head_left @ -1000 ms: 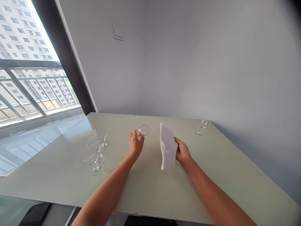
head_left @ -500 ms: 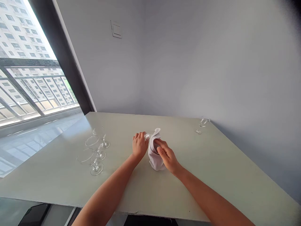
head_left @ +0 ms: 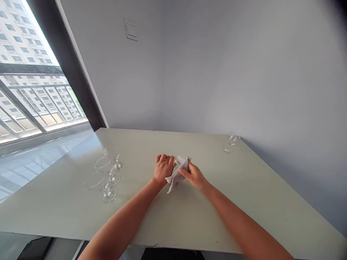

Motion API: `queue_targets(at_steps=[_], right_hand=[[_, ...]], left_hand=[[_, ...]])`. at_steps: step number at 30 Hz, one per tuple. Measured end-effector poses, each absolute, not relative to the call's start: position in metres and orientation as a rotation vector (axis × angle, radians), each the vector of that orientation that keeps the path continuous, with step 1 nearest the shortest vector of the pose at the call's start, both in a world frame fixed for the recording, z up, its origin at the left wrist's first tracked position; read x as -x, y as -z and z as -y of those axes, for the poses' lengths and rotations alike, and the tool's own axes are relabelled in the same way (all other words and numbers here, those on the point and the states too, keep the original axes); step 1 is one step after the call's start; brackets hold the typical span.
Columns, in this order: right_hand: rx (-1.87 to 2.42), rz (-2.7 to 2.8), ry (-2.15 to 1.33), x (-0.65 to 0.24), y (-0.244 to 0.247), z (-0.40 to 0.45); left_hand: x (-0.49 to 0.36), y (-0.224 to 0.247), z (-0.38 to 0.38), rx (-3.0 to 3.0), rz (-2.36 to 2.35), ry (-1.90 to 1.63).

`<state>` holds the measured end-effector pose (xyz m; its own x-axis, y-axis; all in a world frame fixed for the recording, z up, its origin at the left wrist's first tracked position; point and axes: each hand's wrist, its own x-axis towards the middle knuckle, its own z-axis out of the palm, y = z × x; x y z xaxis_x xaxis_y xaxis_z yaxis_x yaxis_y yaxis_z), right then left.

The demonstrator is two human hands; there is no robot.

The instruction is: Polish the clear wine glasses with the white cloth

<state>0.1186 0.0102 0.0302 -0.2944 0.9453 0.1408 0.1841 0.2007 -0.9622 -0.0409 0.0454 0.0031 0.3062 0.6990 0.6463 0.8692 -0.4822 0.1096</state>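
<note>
Near the middle of the table, my left hand (head_left: 163,167) is closed on a clear glass, mostly hidden behind the fingers and the cloth. My right hand (head_left: 194,175) pinches a pale, crumpled cloth (head_left: 176,175) against that glass, thumb on the near side. The cloth's loose corners hang down toward the table. To the left, three clear stemmed glasses stand close together: a near one (head_left: 108,194), a middle one (head_left: 114,179) and a far one (head_left: 118,165). Another stemmed glass (head_left: 230,143) stands by the far right corner.
The pale tabletop (head_left: 173,220) meets grey walls at the back. A dark phone-like object (head_left: 35,248) lies below the table's front edge at lower left. A window with a railing (head_left: 32,104) is on the left.
The cloth has been bunched and turned, its lower end swinging left and its top dropping. My right hand has closed more around it. The view has shifted slightly.
</note>
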Motion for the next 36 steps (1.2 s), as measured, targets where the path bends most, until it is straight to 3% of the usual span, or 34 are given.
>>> queue_targets(at_steps=[3, 7, 11, 17, 21, 25, 28, 32, 36], right_hand=[[0.967, 1.388, -1.516, -0.127, -0.024, -0.02], [0.927, 1.172, -1.639, -0.132, -0.016, -0.027], [0.937, 1.388, -1.523, -0.135, -0.019, -0.025], [0.993, 1.974, -0.882, -0.139, -0.038, -0.013], [1.01, 1.926, -1.191, -0.141, -0.04, -0.011], [1.056, 1.349, -1.451, -0.141, -0.027, -0.022], [1.042, 1.017, -1.57, -0.141, -0.019, -0.03], [1.028, 1.325, -1.507, -0.143, -0.028, -0.025], [1.037, 1.724, -1.504, -0.151, -0.047, -0.015]], left_hand=[[0.038, -0.002, -0.042, 2.41, 1.309, 0.876], [0.04, -0.003, -0.04, 2.449, 1.231, 0.852], [0.047, -0.009, -0.046, 2.511, 1.303, 0.818], [0.067, -0.03, -0.05, 3.057, 1.548, 0.711], [0.074, -0.041, -0.046, 3.582, 1.629, 0.311], [0.06, -0.039, -0.043, 2.977, 1.573, 0.751], [0.047, -0.034, -0.043, 2.733, 1.384, 0.84], [0.054, -0.032, -0.048, 2.879, 1.7, 0.965], [0.068, -0.029, -0.054, 3.635, 1.936, 0.915]])
